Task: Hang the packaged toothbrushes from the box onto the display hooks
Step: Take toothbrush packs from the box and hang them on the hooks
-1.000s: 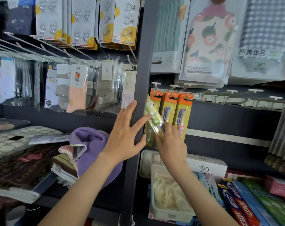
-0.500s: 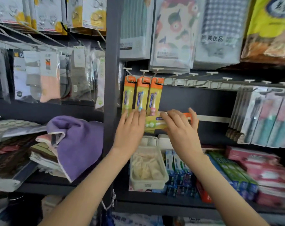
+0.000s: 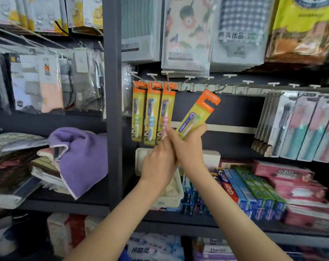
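Nearest, at the end of the right forearm: right hand (image 3: pixel 188 147) wrapped firmly round the lower half of a toothbrush pack (image 3: pixel 197 113), thumb on the left edge, fingers curled over the right. Pressed against it from the left: left hand (image 3: pixel 159 162), fingers curled in, touching the heel of the right; no telling whether pinching the pack's hidden bottom end or holding nothing. Tilted up and to the right in that grip, with the orange top and its side-cut hanging slot free in the air, just below an empty hook (image 3: pixel 221 87) and not on it. Probably very light, by the look of it: thin yellow card with a clear plastic blister over one small brush. Likely stiff along its length but easy to crease at the orange tab, and a little slick on the plastic face. Best gripped low by the card edges, as here, leaving the slot clear; avoid squeezing the blister. Needs turning upright, then sliding the slot sideways onto the wire. Under the wrists, on the shelf: a white tub (image 3: pixel 171 201), with toothpaste boxes (image 3: pixel 244 189) to its right. Farther back, three hung packs (image 3: pixel 152 113) side by side on the leftmost hooks, upright, edges touching or nearly so. Beyond, along the rail to the right, more bare hooks (image 3: pixel 248 82); off left, a purple towel (image 3: pixel 84 153).
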{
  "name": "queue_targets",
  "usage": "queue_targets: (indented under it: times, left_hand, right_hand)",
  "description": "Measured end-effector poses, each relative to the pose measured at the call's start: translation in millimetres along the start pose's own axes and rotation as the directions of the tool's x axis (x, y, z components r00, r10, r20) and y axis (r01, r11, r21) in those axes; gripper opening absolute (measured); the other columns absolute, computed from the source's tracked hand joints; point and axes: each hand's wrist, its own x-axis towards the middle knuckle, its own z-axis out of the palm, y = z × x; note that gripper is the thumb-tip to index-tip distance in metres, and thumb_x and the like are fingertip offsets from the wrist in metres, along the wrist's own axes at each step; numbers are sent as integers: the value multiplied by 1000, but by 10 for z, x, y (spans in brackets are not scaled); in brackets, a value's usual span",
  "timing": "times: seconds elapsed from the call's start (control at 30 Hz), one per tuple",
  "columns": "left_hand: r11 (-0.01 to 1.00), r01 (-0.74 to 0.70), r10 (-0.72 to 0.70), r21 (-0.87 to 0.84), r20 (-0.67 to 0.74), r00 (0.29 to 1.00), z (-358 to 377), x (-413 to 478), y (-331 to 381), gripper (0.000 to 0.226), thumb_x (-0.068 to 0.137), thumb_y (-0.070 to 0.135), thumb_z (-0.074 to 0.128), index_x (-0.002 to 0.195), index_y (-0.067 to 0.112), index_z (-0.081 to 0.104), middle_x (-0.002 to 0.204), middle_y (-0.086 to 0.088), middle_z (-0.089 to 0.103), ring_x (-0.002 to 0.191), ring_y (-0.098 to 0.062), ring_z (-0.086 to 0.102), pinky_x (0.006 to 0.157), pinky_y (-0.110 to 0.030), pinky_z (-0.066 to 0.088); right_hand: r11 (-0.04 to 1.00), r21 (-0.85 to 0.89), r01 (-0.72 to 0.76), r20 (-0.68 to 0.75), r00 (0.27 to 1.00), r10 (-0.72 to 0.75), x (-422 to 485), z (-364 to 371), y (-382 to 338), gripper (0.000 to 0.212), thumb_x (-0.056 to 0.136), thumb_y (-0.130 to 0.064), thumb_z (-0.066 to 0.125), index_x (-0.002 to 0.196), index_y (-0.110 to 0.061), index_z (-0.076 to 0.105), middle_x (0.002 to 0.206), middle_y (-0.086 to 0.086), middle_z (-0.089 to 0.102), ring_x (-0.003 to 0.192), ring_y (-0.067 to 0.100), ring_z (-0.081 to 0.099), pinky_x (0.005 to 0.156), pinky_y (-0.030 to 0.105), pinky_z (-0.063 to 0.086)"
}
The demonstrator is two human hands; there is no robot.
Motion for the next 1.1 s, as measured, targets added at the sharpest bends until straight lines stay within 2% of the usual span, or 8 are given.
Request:
queue_targets:
  times: [0.07, 0.13, 0.23, 0.33, 0.47, 0.7, 0.93, 1.1]
  left_hand:
    - [998, -11, 16, -63, 65, 998, -78, -1, 20, 60, 68, 24, 79, 117, -4, 57, 90, -9, 67, 74, -21, 68, 51, -24, 45]
    - [989, -47, 60, -141, 90, 994, -74, 7, -94, 71, 80, 48, 66, 132, 5, 46, 121, -7, 59, 112, -22, 58, 87, -25, 44]
    - [994, -95, 95, 54, 15, 995, -192, 89, -435, 89, 78, 71, 47, 140, 8, 43, 144, -13, 45, 136, -27, 37, 116, -41, 17]
    - [959, -90, 118, 270, -89, 989, -242, 250, -903, 88, 76, 48, 66, 147, 10, 33, 155, -22, 24, 143, -32, 16, 115, -48, 6]
    - [926, -90, 141, 367, -114, 983, -223, 523, -1250, 95, 76, 42, 72, 151, 15, 21, 157, -22, 12, 145, -35, 6, 115, -50, 3]
    - [952, -130, 196, 278, -228, 954, -30, 633, -1410, 78, 77, 34, 62, 147, 18, 34, 156, -19, 21, 145, -35, 9, 116, -53, 14]
    - [951, -180, 251, 253, -286, 925, -3, 639, -1457, 74, 79, 31, 61, 146, 18, 33, 154, -18, 25, 146, -35, 14, 118, -50, 17]
    - [958, -198, 254, 207, -298, 920, -29, 640, -1436, 65, 81, 26, 53, 144, 16, 38, 154, -18, 27, 145, -35, 16, 117, -49, 19]
  right_hand:
    - [999, 24, 38, -39, 999, -37, 65, 42, -20, 50, 85, -4, 68, 109, -12, 25, 90, -10, 44, 65, -20, 49, 62, 6, 41]
    - [994, 32, 107, -51, 993, -105, 148, 38, -12, 50, 84, 4, 62, 115, -10, 25, 92, -10, 42, 68, -17, 49, 65, 6, 41]
    - [961, -103, 258, 11, 966, -258, 256, 9, 29, 58, 84, 1, 65, 128, -2, 27, 113, 0, 41, 97, -7, 47, 85, 12, 39]
    - [817, -376, 437, 134, 898, -419, 378, 33, 136, 63, 86, -9, 68, 139, 1, 35, 112, 4, 34, 102, 14, 34, 89, 20, 30]
    - [643, -589, 489, 259, 868, -423, 514, 130, 234, 69, 84, -11, 70, 145, -9, 38, 101, 10, 39, 90, 24, 36, 83, 37, 40]
    - [635, -599, 489, 290, 871, -397, 617, 491, 343, 69, 84, -19, 71, 142, -6, 36, 119, 12, 51, 110, 30, 48, 87, 40, 46]
    - [544, -662, 515, 270, 841, -468, 824, 911, 523, 63, 74, -11, 76, 129, -5, 47, 96, 11, 55, 91, 33, 56, 91, 51, 49]
    - [493, -702, 513, 240, 823, -515, 919, 1013, 420, 55, 69, -11, 81, 117, -6, 54, 90, 12, 56, 79, 31, 57, 59, 40, 50]
